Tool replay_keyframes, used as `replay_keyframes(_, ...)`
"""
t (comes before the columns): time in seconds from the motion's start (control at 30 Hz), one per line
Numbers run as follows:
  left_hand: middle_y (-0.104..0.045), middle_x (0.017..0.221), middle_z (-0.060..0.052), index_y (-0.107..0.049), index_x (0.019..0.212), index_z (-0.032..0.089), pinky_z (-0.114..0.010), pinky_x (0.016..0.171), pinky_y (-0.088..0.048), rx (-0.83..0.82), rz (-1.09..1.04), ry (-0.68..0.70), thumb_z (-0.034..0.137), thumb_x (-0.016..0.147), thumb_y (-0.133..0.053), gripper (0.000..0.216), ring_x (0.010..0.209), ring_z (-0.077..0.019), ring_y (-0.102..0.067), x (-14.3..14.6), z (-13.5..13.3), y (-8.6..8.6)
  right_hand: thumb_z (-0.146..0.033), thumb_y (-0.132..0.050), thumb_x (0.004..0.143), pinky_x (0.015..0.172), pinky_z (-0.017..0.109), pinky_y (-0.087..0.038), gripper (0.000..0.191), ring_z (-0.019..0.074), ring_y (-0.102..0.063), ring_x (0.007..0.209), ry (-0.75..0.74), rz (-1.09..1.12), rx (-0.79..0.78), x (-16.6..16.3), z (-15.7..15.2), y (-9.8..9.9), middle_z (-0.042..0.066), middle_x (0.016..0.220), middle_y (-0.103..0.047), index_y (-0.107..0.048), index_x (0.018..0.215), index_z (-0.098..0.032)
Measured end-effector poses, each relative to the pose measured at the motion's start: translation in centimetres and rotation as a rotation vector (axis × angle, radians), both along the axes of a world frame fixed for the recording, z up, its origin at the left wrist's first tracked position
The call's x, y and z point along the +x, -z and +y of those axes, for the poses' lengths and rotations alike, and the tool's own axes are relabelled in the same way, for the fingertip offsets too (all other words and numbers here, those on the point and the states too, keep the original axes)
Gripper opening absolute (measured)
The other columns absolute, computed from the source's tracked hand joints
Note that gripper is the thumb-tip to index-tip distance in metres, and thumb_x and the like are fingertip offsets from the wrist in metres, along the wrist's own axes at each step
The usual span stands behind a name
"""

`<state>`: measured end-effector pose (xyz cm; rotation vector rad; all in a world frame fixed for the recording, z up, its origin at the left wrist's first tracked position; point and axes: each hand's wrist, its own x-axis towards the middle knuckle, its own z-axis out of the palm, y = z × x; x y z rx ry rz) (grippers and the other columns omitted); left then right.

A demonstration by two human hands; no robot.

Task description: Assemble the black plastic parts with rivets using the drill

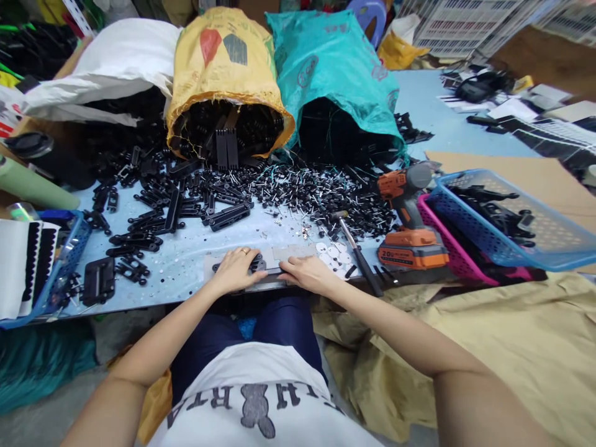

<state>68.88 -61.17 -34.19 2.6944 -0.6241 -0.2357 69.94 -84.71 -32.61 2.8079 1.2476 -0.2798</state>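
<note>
My left hand [236,269] rests at the near edge of the light blue table [195,248], fingers curled over a flat black plastic part [257,266]. My right hand [305,271] lies beside it, fingers pressed down on the same part's right end over a grey plate [288,254]. Just past the hands spreads a heap of small black pins and screws [321,192]. Longer black plastic pieces [172,205] lie scattered to the left.
Yellow [223,68], teal [330,68] and white [107,68] sacks of black parts stand at the back. An orange cordless drill [407,217] and a hammer [356,251] lie to the right, by blue [512,248] and pink [447,248] baskets. A blue basket [60,273] sits left.
</note>
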Motion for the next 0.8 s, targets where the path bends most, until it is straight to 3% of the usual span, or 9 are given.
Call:
replay_keyframes(0.07, -0.056, 0.112, -0.007, -0.046, 0.122, 0.024, -0.038, 0.087, -0.041, -0.003, -0.001, -0.012, 0.051, 0.090, -0.034, 0.043, 0.106, -0.0245, -0.050, 0.3, 0.1, 0.3, -0.051, -0.021, 0.095, 0.052, 0.024, -0.023, 0.047, 0.0142, -0.058, 0.064, 0.036, 0.008, 0.016, -0.3, -0.1, -0.4, 0.007, 0.083, -0.062, -0.054, 0.102, -0.018)
replay_keyframes(0.2, -0.058, 0.108, -0.007, -0.049, 0.119, 0.021, -0.035, 0.086, -0.041, 0.034, -0.046, -0.007, 0.034, 0.094, -0.033, 0.033, 0.101, -0.0223, -0.052, 0.9, 0.6, 0.9, -0.053, -0.022, 0.094, 0.054, 0.025, -0.026, 0.047, 0.0146, -0.059, 0.067, -0.054, 0.097, 0.027, -1.2, 0.5, 0.2, 0.006, 0.085, -0.063, -0.055, 0.100, -0.019)
replay_keyframes(0.37, -0.060, 0.100, -0.009, -0.053, 0.112, 0.016, -0.035, 0.081, -0.042, 0.093, -0.139, -0.087, 0.026, 0.093, -0.036, 0.027, 0.095, -0.0233, -0.053, 0.9, 1.6, 0.7, -0.051, -0.020, 0.095, 0.053, 0.026, -0.026, 0.047, 0.0174, -0.061, 0.067, 0.235, -0.020, 0.012, -0.8, 0.9, 0.8, 0.007, 0.088, -0.063, -0.053, 0.103, -0.019)
replay_keyframes(0.43, -0.060, 0.100, -0.009, -0.053, 0.112, 0.017, -0.035, 0.080, -0.042, 0.097, -0.137, -0.063, 0.026, 0.093, -0.035, 0.028, 0.095, -0.0233, -0.053, 0.7, 1.7, 0.6, -0.053, -0.021, 0.094, 0.054, 0.026, -0.027, 0.047, 0.0184, -0.061, 0.069, 0.194, -0.034, 0.019, -0.5, 1.0, 0.6, 0.007, 0.089, -0.063, -0.053, 0.103, -0.020)
replay_keyframes(0.53, -0.058, 0.105, -0.008, -0.050, 0.117, 0.020, -0.036, 0.084, -0.040, 0.060, -0.105, -0.011, 0.031, 0.094, -0.033, 0.031, 0.099, -0.0221, -0.052, 0.4, 1.6, 0.7, -0.055, -0.023, 0.093, 0.057, 0.027, -0.030, 0.048, 0.0183, -0.061, 0.071, 0.042, 0.019, 0.022, -0.2, 1.6, 0.4, 0.007, 0.089, -0.063, -0.055, 0.100, -0.020)
replay_keyframes(0.63, -0.057, 0.107, -0.007, -0.049, 0.116, 0.022, -0.038, 0.087, -0.039, 0.034, -0.083, 0.000, 0.047, 0.090, -0.037, 0.038, 0.102, -0.0232, -0.051, 0.2, 1.4, 0.7, -0.054, -0.025, 0.093, 0.058, 0.026, -0.030, 0.046, 0.0171, -0.061, 0.071, 0.057, 0.061, 0.015, -0.2, 2.3, 0.5, 0.008, 0.089, -0.063, -0.055, 0.100, -0.019)
replay_keyframes(0.8, -0.058, 0.103, -0.009, -0.050, 0.110, 0.020, -0.041, 0.086, -0.038, -0.011, -0.095, 0.044, 0.071, 0.064, -0.058, 0.069, 0.099, -0.0279, -0.052, 0.1, 1.6, 0.3, -0.052, -0.026, 0.094, 0.059, 0.026, -0.029, 0.044, 0.0164, -0.060, 0.072, 0.081, 0.049, 0.030, -0.7, 2.7, 0.2, 0.006, 0.087, -0.062, -0.055, 0.100, -0.020)
